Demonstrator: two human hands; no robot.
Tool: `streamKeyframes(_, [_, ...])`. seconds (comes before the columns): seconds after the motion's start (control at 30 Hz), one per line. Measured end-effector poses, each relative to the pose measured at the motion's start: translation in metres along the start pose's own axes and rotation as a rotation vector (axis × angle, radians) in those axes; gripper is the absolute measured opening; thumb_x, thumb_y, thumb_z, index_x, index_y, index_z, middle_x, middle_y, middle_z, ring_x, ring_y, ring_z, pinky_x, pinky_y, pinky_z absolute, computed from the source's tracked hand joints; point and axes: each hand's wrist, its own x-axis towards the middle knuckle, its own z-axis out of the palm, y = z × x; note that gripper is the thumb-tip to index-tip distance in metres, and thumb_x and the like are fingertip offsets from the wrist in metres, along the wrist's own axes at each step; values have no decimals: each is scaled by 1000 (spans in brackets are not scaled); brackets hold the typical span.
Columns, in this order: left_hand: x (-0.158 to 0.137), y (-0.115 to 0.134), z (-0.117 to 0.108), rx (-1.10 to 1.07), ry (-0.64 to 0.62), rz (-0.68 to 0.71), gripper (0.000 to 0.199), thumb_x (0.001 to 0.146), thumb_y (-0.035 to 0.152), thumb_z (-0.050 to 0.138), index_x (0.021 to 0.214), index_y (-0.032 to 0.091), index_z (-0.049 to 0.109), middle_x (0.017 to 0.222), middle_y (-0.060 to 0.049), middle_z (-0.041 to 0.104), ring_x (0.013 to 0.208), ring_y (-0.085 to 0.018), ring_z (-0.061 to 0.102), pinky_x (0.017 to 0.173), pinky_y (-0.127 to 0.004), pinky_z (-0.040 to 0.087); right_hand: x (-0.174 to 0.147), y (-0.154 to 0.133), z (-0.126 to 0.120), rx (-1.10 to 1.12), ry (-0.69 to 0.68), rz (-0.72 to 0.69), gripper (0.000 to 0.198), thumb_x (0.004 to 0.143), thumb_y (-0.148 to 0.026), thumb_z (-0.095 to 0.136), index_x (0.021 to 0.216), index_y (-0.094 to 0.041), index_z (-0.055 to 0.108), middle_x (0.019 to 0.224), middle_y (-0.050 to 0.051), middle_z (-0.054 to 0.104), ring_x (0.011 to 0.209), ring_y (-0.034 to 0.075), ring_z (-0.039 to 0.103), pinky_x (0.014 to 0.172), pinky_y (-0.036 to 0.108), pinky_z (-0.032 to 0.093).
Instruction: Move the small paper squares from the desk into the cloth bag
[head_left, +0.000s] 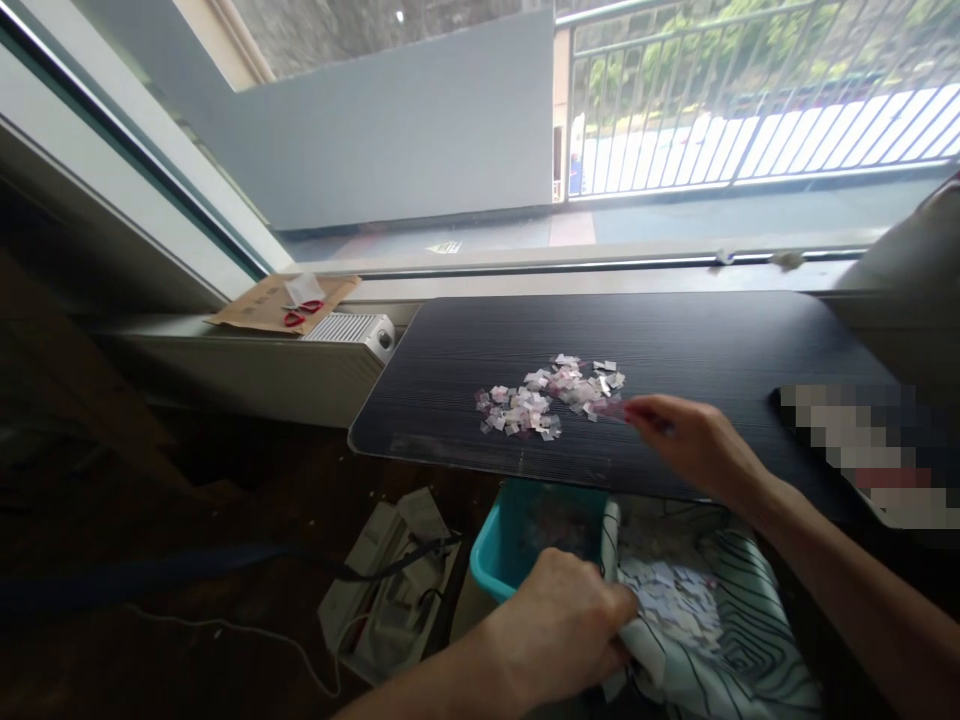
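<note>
Head camera sits above and behind left grip (562, 610) and right grip (694, 440), near both, facing forward and down across the surface (465, 345).

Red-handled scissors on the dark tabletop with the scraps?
No, the red-handled scissors lie on the brown sheet, left of the dark tabletop that bears the scraps.

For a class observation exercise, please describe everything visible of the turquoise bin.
The turquoise bin looks like smooth plastic, with a rounded rim and an open top. It sits below the near edge of the dark table, beside the patterned cloth. Dim, pinkish contents show inside, too dark to identify. The left hand hides part of its near side; whether they touch is unclear. Its base is not visible.
</note>
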Motion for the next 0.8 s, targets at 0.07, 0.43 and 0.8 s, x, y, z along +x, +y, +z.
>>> streamKeyframes(0.07, [0, 0, 2, 6, -1, -6, 21, 84, 40, 60, 83, 19, 64, 75, -5, 70, 66, -26, 67, 54, -29, 45, 22, 15, 2, -63, 41, 53, 24, 87, -30, 53, 97, -18, 71, 84, 5, 74, 72, 18, 66, 66, 27, 47])
streamKeyframes(0.43, [-4, -4, 1, 4, -11, 6, 20, 82, 39, 64, 84, 19, 63, 75, -4, 68, 63, -24, 65, 50, -28, 39, 8, 2, -5, -64, -171, -36, 23, 86, -25, 50, 90, -21, 72, 79, 2, 73, 66, 15, 64, 60, 23, 43])
streamKeyframes(0.8, [-2, -2, 3, -30, -9, 24, 18, 83, 37, 63, 84, 19, 64, 74, -4, 68, 61, -22, 63, 50, -27, 38, 9, 10, -8, -95, -106, 18, 24, 87, -30, 49, 87, -20, 71, 77, 2, 72, 63, 15, 63, 59, 24, 42])
